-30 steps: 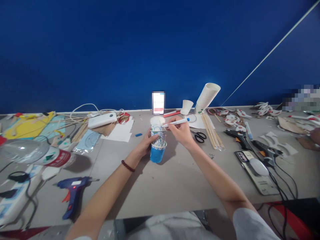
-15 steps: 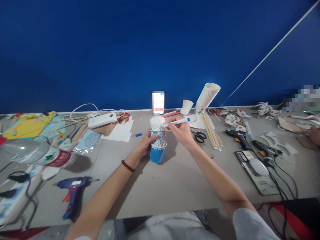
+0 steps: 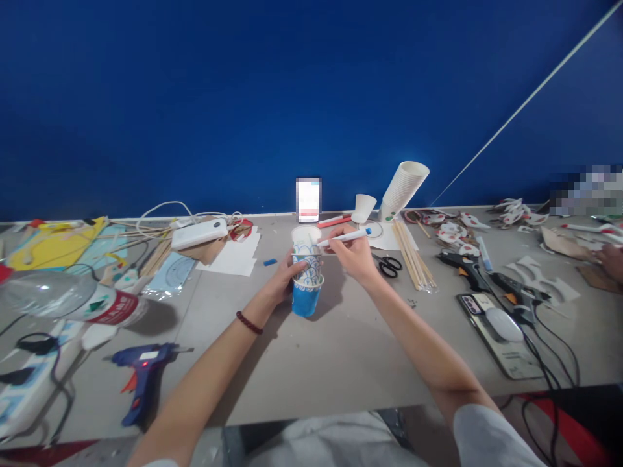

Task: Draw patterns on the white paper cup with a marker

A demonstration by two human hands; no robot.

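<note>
Blue wave lines cover part of a stack of paper cups (image 3: 306,297), whose lowest cup is solid blue and whose top is white. My left hand (image 3: 286,275) is wrapped round the stack's left side, holding it upright over the table. In my right hand (image 3: 351,254) is a white marker with a blue end (image 3: 346,237), pinched between the fingers. The marker's left tip is at the upper cup's right side; whether it touches cannot be made out. A small blue cap (image 3: 269,263) lies to the left of the cups.
Behind stand a lit screen (image 3: 308,200) and white stacked cups (image 3: 405,185). Scissors (image 3: 388,266) and wooden sticks (image 3: 413,256) lie right. A blue glue gun (image 3: 143,376) and a bottle (image 3: 82,297) are left. Another person's hand (image 3: 612,263) is far right.
The marker and my right hand have shifted very slightly at the upper cup. My left hand still holds the stack in nearly the same place.
</note>
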